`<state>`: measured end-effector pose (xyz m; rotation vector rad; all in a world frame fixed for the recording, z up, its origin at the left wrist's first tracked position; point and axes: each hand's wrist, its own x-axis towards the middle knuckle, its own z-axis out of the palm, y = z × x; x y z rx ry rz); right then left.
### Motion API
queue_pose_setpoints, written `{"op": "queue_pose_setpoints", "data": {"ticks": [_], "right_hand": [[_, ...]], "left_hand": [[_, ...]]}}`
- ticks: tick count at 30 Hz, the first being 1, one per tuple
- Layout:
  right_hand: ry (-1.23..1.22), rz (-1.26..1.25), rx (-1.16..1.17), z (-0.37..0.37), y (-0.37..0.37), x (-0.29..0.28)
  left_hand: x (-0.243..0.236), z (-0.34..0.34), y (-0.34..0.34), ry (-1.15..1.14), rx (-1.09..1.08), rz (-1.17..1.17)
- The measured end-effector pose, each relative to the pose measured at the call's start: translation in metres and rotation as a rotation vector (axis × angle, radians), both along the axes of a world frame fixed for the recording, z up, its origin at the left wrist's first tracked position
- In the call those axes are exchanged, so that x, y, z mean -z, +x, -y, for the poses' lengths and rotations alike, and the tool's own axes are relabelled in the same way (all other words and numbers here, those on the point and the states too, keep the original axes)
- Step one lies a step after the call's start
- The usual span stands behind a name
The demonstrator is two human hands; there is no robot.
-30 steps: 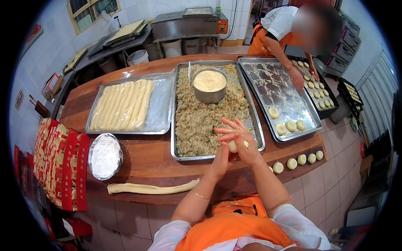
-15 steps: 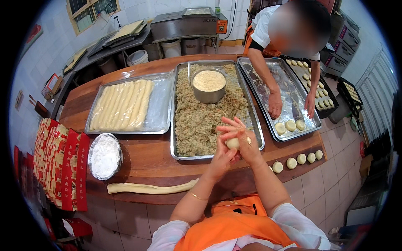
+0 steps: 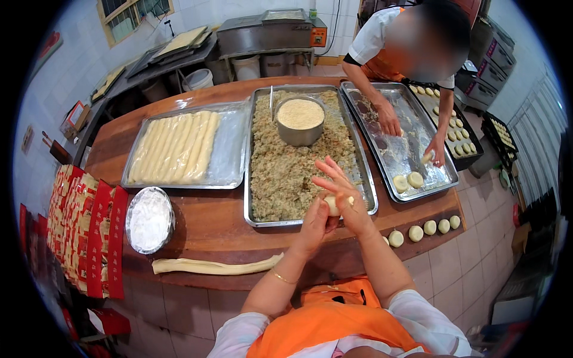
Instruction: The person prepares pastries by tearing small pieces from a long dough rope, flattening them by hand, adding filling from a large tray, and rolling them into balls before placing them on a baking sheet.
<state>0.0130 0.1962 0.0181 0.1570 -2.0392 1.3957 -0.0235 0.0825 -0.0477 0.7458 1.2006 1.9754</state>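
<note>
My left hand [image 3: 315, 224] is closed round a pale dough ball [image 3: 332, 206] over the near end of a filling tray [image 3: 250, 167]. My right hand [image 3: 352, 212] also grips the ball, its upper fingers raised and spread. In that tray, a steel pot [image 3: 301, 136] of pale granules stands on chopped filling. A dough strip [image 3: 203, 268] lies along the near table edge, below a bowl [image 3: 149, 221] of white powder. Several round dough pieces [image 3: 416, 233] line the edge to my right.
Dough logs [image 3: 173, 149] fill a left tray. Red printed packets [image 3: 80, 232] pile at left. A co-worker [image 3: 379, 65] bends over a steel tray [image 3: 391, 167] at back right, with black trays [image 3: 501, 134] beyond. Metal equipment [image 3: 262, 39] lines the back wall.
My hands stay at the dough ball, shifting slightly. The co-worker's hands have moved down and left across the steel tray, one now holding a round piece, and fewer pieces lie in it.
</note>
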Motion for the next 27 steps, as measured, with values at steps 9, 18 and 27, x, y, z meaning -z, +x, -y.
{"op": "queue_pose_setpoints", "data": {"ticks": [9, 18, 27], "right_hand": [[0.039, 0.039, -0.039, -0.006, 0.004, 0.001], [0.104, 0.097, -0.073, -0.010, 0.009, -0.006], [0.302, 0.330, 0.163, -0.011, 0.030, -0.028]], "left_hand": [[-0.014, 0.011, 0.004, 0.012, 0.025, 0.018], [-0.015, 0.000, 0.018, 0.135, -0.073, 0.140], [-0.018, -0.001, 0.010, 0.191, -0.111, 0.194]]}}
